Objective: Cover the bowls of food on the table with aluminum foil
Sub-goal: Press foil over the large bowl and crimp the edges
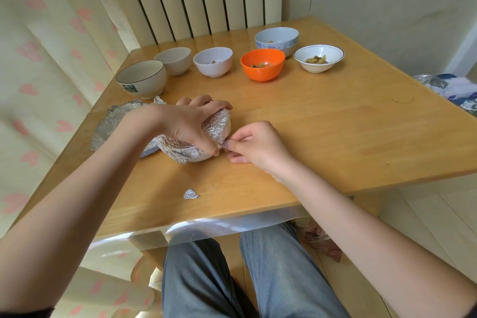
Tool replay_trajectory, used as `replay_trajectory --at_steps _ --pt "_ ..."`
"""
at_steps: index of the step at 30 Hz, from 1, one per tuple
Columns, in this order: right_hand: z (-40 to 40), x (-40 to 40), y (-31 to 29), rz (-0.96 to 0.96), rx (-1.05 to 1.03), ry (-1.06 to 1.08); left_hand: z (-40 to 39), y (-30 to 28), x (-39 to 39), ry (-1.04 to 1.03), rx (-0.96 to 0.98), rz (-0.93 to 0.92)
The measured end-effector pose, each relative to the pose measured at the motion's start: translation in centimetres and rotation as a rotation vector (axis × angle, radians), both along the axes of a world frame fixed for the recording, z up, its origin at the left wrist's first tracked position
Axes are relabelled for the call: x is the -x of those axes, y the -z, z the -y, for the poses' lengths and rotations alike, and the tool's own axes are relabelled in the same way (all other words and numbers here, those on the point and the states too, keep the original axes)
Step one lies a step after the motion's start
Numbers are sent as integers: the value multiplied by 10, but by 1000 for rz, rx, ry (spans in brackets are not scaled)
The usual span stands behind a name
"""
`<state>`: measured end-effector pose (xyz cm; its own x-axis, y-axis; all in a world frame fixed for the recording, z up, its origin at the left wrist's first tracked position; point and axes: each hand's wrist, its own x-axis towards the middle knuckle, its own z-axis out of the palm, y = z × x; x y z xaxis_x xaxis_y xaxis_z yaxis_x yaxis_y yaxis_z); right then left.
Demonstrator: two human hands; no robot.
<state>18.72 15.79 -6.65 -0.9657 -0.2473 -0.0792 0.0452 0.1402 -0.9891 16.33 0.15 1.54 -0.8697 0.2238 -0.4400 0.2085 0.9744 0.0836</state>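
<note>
Item: white bowl [204,156], mostly wrapped in aluminium foil [180,148], sitting on the wooden table [335,124] directly beneath the fingers of the left hand [191,124].

Left hand: draped over the bowl's top, fingers curled down round the foil on the far and near sides, holding bowl and wrap steady.

Right hand [254,146]: just beside the bowl on its right, thumb and forefinger pinched on a small tag of foil at the rim; remaining fingers folded loosely against the table.

Key relation: the loose foil edge lies at the meeting point of both hands' fingertips, on the bowl's right flank. The right hand is the nearer and better placed to fold it under; by judgement that tuck is the step in hand.

Beyond the left fingers, to their left: a second sheet of crumpled foil [113,121] lying flat.

Far side, well apart from both hands: a row of uncovered bowls — dark-rimmed bowl [142,81], two plain white, orange bowl [262,64], blue-patterned, and a shallow white one with food.

Near edge: foil scrap [191,194].

Progress, judged: first bowl nearly done, the rest untouched.
</note>
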Motion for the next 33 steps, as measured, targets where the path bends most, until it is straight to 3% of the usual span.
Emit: replay_trajectory --at_steps 8,11,16,22,29,33 --pt "-6 5 8 -144 -129 -92 1 -1 2 26 61 26" --pt "-3 1 8 -205 -172 -38 3 -5 4 60 165 88" --pt "0 6 3 -179 -153 17 2 -7 4 94 175 80" --pt "-3 22 -2 -231 -155 -112 5 -3 7 96 144 55" --pt "-8 35 -14 -226 -343 -194 6 -2 8 93 136 36" --pt "-17 33 -12 -222 -291 -267 5 -3 9 94 140 39"
